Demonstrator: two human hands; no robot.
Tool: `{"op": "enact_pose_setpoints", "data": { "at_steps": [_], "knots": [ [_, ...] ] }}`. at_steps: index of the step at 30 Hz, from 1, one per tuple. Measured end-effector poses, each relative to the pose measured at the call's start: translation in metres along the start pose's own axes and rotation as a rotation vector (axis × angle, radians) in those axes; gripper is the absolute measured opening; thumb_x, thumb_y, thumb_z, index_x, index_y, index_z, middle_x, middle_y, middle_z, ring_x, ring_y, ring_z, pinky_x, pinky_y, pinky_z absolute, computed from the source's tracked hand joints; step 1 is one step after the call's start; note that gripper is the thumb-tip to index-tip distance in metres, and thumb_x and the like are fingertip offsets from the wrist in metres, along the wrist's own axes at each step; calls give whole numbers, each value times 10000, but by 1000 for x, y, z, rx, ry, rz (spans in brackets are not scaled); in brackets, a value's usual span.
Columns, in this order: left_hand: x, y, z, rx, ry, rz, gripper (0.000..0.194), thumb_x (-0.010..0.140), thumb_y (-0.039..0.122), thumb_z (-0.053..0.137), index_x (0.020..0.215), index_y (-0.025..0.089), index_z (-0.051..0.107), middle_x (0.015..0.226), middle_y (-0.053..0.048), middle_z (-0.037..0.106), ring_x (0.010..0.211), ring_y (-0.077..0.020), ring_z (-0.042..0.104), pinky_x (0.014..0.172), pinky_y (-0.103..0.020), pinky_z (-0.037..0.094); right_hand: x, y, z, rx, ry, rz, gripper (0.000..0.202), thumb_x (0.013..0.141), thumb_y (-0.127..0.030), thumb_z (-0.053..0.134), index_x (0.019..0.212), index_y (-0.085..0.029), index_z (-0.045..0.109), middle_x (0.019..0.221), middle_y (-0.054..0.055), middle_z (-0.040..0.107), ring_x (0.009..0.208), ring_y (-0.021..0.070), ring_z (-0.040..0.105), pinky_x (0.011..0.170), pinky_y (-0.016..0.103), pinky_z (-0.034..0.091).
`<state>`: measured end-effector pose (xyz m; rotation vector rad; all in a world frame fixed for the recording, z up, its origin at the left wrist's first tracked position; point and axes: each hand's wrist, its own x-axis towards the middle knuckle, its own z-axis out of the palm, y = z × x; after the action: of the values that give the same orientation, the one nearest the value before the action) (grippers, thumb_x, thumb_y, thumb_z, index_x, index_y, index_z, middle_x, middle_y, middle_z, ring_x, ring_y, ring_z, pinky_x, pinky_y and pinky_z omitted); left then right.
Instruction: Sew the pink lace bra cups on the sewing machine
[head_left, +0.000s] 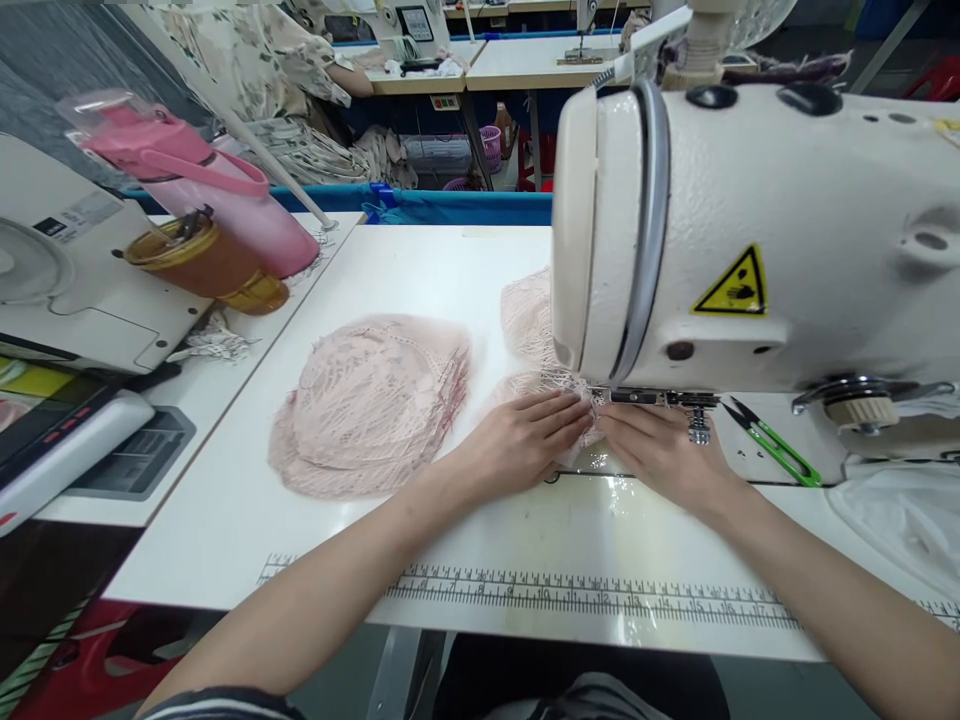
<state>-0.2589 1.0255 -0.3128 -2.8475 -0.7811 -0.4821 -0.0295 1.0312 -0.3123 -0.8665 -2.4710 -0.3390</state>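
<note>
My left hand (536,435) lies with fingers stretched out on a pale pink lace piece (536,318), just left of the sewing machine's needle area. My right hand (664,450) is on the other side, its fingers flat and pointing in toward the same lace. The fingertips of both hands nearly meet below the machine head (607,240), which hides part of the lace and the needle. To the left, a stack of pink lace pieces (371,405) rests on the white table (360,270).
Green thread snips (780,448) lie right of my right hand, near white cloth (900,515). A printed ruler (600,592) runs along the front edge. At left stand a pink bottle (225,195), a brown cup (206,265) and another machine (82,260). A person's arm (349,80) shows behind.
</note>
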Motion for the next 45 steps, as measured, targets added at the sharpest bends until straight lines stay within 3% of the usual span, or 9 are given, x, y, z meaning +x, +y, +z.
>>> {"op": "enact_pose_setpoints", "data": {
  "at_steps": [5,10,20,26,40,45],
  "knots": [
    [0,-3,-2,-40,7,-16,362,968,174,400,1247,73,606,1302,-97,610,1227,-211,576,1077,-367,478,-4,2,8,140,-50,-7,272,935,-72,466,954,-208,701,964,21,717,870,131,639,736,254,479],
    [1,-5,-3,-71,48,-48,342,983,192,394,1204,100,638,1243,-88,651,1196,-202,600,1036,-376,518,-5,-5,13,146,-29,12,242,933,-100,494,997,-214,698,990,30,723,947,143,634,800,262,478],
    [2,-4,-2,-62,78,-68,346,992,213,398,1173,63,651,1210,-110,667,1157,-221,626,1019,-380,532,-6,-10,17,125,49,-3,235,864,-14,525,934,-186,670,970,-22,732,972,113,634,839,251,456],
    [2,-3,-1,-73,39,-125,317,984,232,450,1204,102,636,1238,-93,657,1183,-210,610,1025,-376,527,-8,-9,19,142,63,-24,237,860,-7,537,940,-187,669,1004,-14,737,1001,132,643,825,252,469],
    [3,5,0,-5,-16,-179,397,930,229,417,1233,52,603,1279,-142,627,1222,-256,580,1020,-395,520,-5,-5,12,164,32,-7,221,893,-25,536,937,-184,683,1022,10,731,982,127,655,853,244,494],
    [2,7,1,-14,-16,-193,430,904,221,431,1252,22,586,1287,-172,614,1249,-282,554,1046,-419,493,-4,-3,13,182,8,21,229,917,-63,518,932,-199,702,996,29,731,939,145,665,788,256,522]
  ]
}}
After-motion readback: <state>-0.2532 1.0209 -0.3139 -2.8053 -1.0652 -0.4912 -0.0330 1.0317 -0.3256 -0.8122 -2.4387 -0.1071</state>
